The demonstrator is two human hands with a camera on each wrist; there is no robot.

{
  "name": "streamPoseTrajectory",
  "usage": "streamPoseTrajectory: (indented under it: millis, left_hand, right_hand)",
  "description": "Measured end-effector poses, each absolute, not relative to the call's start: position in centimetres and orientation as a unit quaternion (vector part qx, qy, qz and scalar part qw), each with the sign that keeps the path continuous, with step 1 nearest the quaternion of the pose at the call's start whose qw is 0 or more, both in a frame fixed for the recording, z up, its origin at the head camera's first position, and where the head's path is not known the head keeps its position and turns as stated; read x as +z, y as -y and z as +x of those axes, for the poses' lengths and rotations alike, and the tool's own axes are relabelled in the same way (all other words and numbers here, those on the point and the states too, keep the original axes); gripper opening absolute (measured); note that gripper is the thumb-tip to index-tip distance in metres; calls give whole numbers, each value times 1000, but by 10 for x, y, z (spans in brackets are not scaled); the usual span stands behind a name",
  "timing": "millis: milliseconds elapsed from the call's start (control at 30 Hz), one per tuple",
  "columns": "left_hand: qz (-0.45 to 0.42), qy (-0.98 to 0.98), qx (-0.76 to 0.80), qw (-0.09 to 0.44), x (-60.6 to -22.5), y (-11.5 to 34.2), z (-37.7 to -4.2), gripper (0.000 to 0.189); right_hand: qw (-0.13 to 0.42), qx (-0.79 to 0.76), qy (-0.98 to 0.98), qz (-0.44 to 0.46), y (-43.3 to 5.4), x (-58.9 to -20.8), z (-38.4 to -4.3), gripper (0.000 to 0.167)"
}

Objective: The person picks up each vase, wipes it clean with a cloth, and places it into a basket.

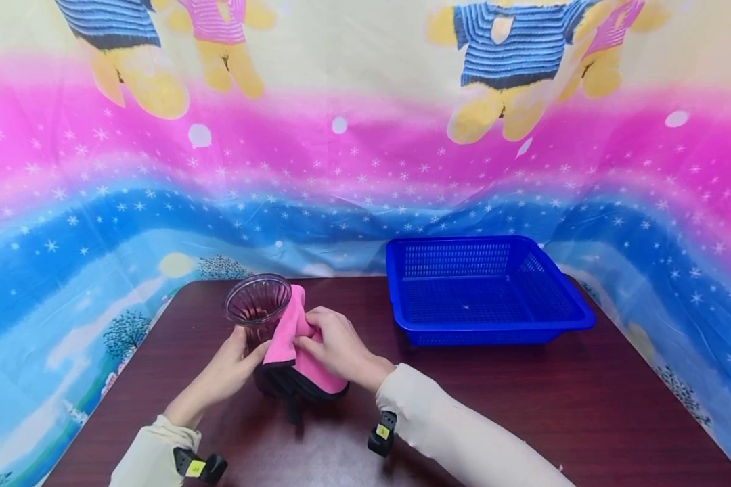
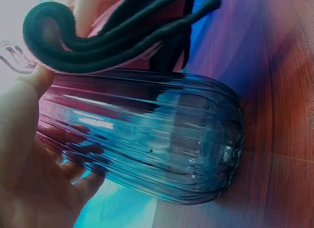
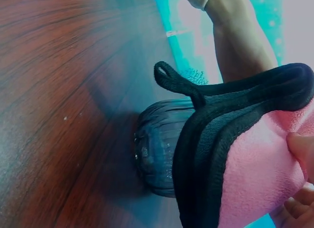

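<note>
A clear ribbed glass vase (image 1: 257, 301) with a wide rim is held at the left of the table. My left hand (image 1: 227, 368) grips its side, thumb on one side and fingers round the other, as the left wrist view shows with the vase (image 2: 162, 135). Against the vase's right side hangs a folded pink cloth (image 1: 289, 331) with black edging and a small loop. My right hand (image 1: 341, 345) pinches this cloth between thumb and fingers. In the right wrist view the cloth (image 3: 265, 164) hides most of the vase, leaving its base (image 3: 157, 149) visible.
A blue plastic basket (image 1: 490, 331) with perforated walls stands at the back right of the dark wooden table (image 1: 512, 412). Behind the table hangs a printed curtain (image 1: 365, 169) with bears and snowflakes.
</note>
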State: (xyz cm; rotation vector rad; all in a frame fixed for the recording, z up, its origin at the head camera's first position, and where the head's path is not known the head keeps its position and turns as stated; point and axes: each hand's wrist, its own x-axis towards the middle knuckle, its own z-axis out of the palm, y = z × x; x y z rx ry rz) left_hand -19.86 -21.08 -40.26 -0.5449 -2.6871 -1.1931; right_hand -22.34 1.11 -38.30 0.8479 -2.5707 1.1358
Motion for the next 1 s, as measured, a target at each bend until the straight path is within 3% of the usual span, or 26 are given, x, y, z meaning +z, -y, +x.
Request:
streamPoseTrajectory:
  millis: [167, 333, 1000]
  left_hand:
    - [-186, 897, -390, 94, -403, 210, -199, 52]
    - [-186, 897, -389, 95, -402, 210, -199, 51]
    - [-179, 890, -416, 55, -402, 212, -198, 60]
  right_hand:
    - [112, 402, 861, 289, -10, -379, -221, 27]
    - [125, 412, 855, 289, -9, -376, -220, 24]
    - [117, 406, 863, 277, -8, -383, -219, 19]
